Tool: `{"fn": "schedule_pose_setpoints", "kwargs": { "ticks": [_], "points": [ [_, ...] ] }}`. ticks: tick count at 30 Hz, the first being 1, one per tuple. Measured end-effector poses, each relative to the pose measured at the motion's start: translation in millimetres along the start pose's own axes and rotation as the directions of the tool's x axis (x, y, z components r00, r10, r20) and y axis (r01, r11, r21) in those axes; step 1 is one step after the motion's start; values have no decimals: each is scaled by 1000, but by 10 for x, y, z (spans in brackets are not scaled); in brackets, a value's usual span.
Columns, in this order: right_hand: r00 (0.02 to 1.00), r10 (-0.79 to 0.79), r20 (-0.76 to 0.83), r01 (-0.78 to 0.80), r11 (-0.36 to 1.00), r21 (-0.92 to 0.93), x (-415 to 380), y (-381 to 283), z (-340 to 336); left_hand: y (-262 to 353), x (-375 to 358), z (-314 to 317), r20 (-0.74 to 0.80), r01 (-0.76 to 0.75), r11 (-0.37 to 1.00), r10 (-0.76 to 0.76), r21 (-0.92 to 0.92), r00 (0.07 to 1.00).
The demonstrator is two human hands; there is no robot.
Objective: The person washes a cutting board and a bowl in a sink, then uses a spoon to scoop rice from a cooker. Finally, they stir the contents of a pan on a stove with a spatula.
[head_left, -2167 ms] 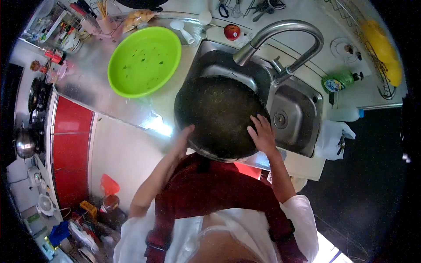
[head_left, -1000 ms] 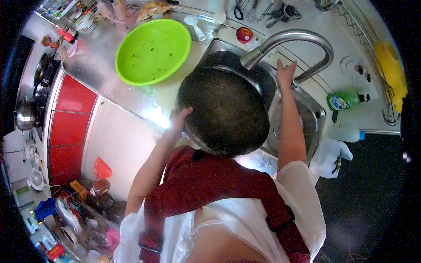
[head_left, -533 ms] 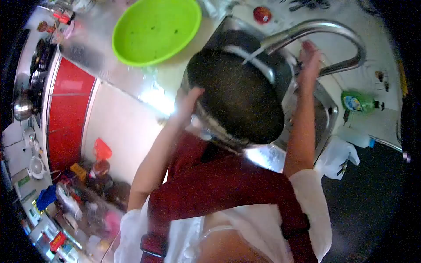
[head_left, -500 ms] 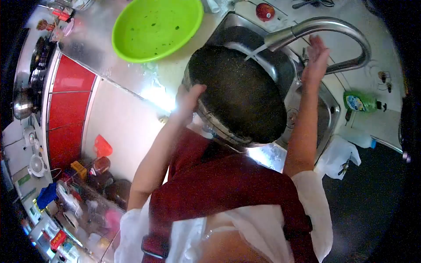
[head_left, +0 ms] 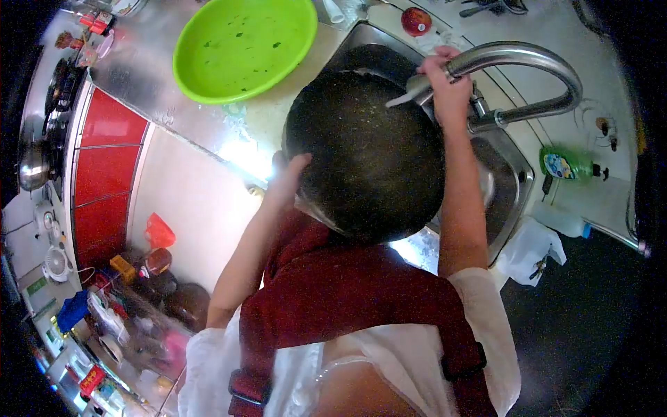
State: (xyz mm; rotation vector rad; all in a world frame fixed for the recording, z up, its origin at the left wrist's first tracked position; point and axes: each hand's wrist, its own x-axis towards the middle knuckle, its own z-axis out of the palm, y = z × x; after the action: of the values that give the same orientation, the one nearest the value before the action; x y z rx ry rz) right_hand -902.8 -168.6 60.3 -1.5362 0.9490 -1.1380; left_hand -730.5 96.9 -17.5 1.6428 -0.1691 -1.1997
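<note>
One silver sink (head_left: 506, 201) is sitting partly under one big dark pan (head_left: 365, 163).
The pan is resting just right of the left hand (head_left: 286, 181) and on the near side of the right hand (head_left: 448, 90). A green tub (head_left: 229, 62) is sitting ahead of the left hand, and small dark bits are lying in it. A silver tap (head_left: 517, 54) is curving off to the right of the right hand. The left hand is holding the pan's edge, with its thumb showing on the inside. The right hand is holding the end of the tap, with its fingers bent around it. A green bottle (head_left: 564, 163) is resting farther right of the right hand. A red apple (head_left: 416, 22) is sitting near that hand's fingertips. A short stream of water (head_left: 399, 101) is coming out over the pan, just left of the right hand.
</note>
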Motion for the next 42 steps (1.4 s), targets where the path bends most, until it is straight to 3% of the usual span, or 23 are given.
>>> {"fn": "schedule_pose_setpoints", "kwargs": {
  "ticks": [1,3,5,7,11,13,15,17,19,20,23,27,29,32,37,39,40,41,42],
  "points": [
    [995,68,77,-66,997,-26,-31,5,-40,14,-5,34,-3,-15,1000,15,-4,1000],
    [967,89,239,-166,932,323,-221,212,-34,136,-102,106,5,-11,999,11,-40,1000],
    [915,223,336,-346,862,371,-434,256,-35,189,-140,141,0,-7,997,7,-77,1000],
    [856,156,493,-452,692,564,-618,249,15,194,-125,143,-35,4,998,-6,-57,999],
    [861,148,487,-494,475,728,-621,189,327,187,-72,164,-36,-18,999,16,-44,999],
    [896,86,436,-420,482,769,-535,196,470,234,-53,170,-31,33,999,-34,-37,999],
    [920,181,346,-386,563,731,-446,118,578,251,-34,171,-26,12,1000,-13,-23,1000],
    [933,157,324,-351,595,723,-341,214,568,202,-3,157,-21,-2,1000,2,-14,1000],
    [967,138,214,-230,835,500,-237,329,443,183,50,122,-16,9,999,-9,35,1000],
    [953,140,268,-228,915,334,-228,349,309,167,22,119,-13,13,999,-13,39,1000],
    [924,246,293,-322,913,248,-328,357,79,216,-13,156,16,20,998,-19,-57,1000],
    [837,300,458,-449,855,261,-535,304,-160,231,-57,168,9,5,996,-4,-88,1000],
    [852,286,440,-430,861,273,-598,309,-221,199,-90,147,9,20,997,-19,-80,1000],
    [856,373,358,-377,924,-62,-498,462,-417,124,-54,107,34,20,997,-18,-69,999],
    [866,364,343,-320,930,-180,-521,385,-591,37,-49,44,9,35,998,-35,-44,999],
    [839,367,401,-444,888,116,-558,476,-625,-3,-31,20,9,34,999,-34,-36,999],
    [841,366,398,-442,889,116,-558,515,-634,-7,-23,19,7,31,999,-31,-25,1000],
    [806,404,431,-578,692,432,-548,557,-635,-9,-26,24,11,29,999,-29,-24,1000],
    [771,420,479,-629,385,675,-535,622,-640,12,-45,49,11,12,999,-11,-34,1000]
  ]
}}
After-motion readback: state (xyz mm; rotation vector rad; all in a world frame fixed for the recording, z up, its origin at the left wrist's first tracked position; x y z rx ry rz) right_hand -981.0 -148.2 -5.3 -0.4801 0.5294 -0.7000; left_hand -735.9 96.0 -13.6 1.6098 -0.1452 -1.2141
